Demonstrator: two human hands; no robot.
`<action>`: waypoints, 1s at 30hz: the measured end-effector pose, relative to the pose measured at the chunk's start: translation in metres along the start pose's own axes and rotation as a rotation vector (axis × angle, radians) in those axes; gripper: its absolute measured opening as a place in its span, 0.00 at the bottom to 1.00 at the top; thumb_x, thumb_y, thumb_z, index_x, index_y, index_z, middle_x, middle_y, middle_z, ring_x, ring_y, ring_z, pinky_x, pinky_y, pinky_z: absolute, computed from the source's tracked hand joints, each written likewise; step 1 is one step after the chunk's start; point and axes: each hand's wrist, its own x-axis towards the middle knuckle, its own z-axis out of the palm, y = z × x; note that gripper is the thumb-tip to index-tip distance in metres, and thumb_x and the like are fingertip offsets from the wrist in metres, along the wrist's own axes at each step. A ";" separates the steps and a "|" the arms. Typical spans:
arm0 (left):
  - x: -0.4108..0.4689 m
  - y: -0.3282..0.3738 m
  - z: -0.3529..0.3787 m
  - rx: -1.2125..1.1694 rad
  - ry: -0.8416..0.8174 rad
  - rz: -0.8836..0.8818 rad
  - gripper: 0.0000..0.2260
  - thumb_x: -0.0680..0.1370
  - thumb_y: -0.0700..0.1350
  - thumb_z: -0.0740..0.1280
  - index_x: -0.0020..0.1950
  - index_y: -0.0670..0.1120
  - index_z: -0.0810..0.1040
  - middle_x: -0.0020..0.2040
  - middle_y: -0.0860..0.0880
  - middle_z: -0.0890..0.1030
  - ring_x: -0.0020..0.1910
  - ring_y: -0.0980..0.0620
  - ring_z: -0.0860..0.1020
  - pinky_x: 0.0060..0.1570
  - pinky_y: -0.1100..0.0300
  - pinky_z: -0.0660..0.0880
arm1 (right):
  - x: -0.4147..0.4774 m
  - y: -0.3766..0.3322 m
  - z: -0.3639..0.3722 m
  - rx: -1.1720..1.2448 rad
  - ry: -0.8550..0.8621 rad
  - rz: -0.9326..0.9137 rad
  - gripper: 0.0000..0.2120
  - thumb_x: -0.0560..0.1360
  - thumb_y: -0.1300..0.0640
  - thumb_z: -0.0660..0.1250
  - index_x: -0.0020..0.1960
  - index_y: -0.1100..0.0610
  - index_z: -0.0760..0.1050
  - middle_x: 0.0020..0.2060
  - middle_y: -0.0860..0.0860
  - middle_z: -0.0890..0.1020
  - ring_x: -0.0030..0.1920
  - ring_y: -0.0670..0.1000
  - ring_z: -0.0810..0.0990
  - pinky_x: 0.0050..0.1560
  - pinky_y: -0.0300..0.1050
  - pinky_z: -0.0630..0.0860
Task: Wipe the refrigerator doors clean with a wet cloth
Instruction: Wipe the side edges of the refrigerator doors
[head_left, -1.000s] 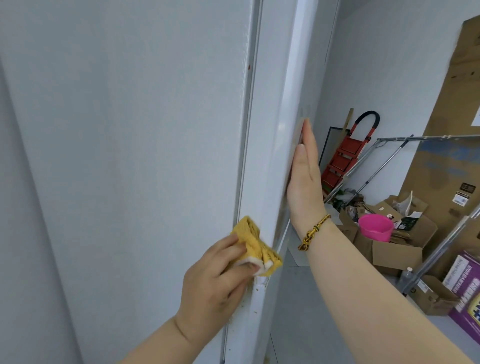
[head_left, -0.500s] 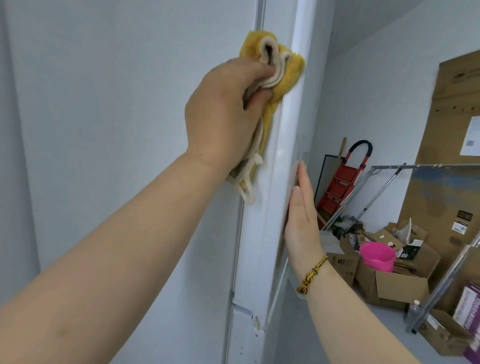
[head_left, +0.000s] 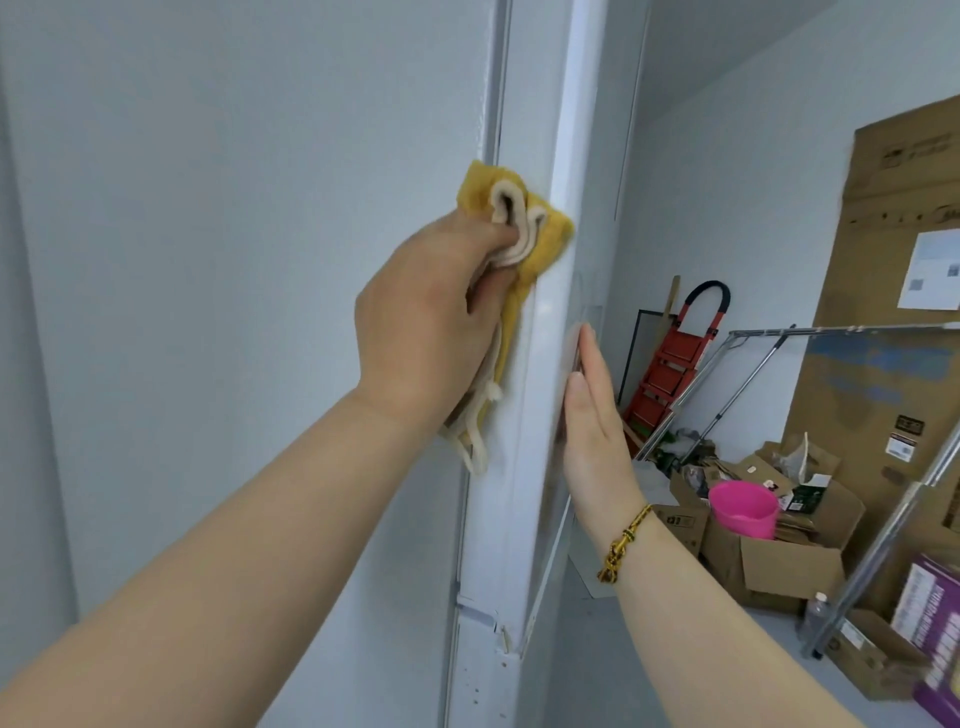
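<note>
A white refrigerator door (head_left: 540, 364) stands edge-on in the middle of the head view. My left hand (head_left: 431, 327) grips a bunched yellow cloth (head_left: 545, 228) with a cream lining and presses it against the door's left edge at about chest height. A loose cream tail of the cloth hangs below that hand. My right hand (head_left: 592, 426), fingers straight and together, lies flat against the door's right face just below the cloth. A yellow braided bracelet (head_left: 623, 540) circles the right wrist.
The refrigerator's white side panel (head_left: 234, 312) fills the left. To the right stand a red step ladder (head_left: 670, 374), a metal rack frame (head_left: 779, 374), cardboard boxes (head_left: 779, 556), a pink bowl (head_left: 743, 509) and a tall flat carton (head_left: 893, 338) against the wall.
My left hand swept the cloth from low on the door edge up high, then came back down somewhat. The right hand stayed flat on the door.
</note>
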 end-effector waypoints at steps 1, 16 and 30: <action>0.002 0.001 0.001 0.012 -0.002 0.009 0.13 0.74 0.48 0.61 0.56 0.48 0.79 0.55 0.49 0.81 0.55 0.55 0.70 0.48 0.71 0.63 | 0.000 0.000 0.000 -0.003 -0.001 -0.004 0.21 0.81 0.59 0.47 0.72 0.49 0.49 0.66 0.36 0.55 0.67 0.33 0.52 0.60 0.16 0.48; -0.107 -0.022 -0.006 -0.061 -0.046 0.073 0.10 0.68 0.44 0.64 0.48 0.51 0.72 0.50 0.57 0.80 0.53 0.54 0.74 0.49 0.68 0.69 | -0.020 0.008 -0.006 -0.092 -0.020 -0.026 0.18 0.81 0.60 0.50 0.64 0.40 0.53 0.67 0.37 0.58 0.70 0.36 0.55 0.70 0.31 0.51; -0.162 -0.041 -0.016 -0.309 -0.148 -0.094 0.10 0.72 0.38 0.63 0.52 0.48 0.72 0.58 0.51 0.74 0.59 0.52 0.74 0.60 0.73 0.66 | -0.097 0.068 0.005 -0.140 -0.011 0.021 0.21 0.71 0.43 0.51 0.64 0.37 0.56 0.68 0.34 0.58 0.69 0.30 0.55 0.67 0.23 0.53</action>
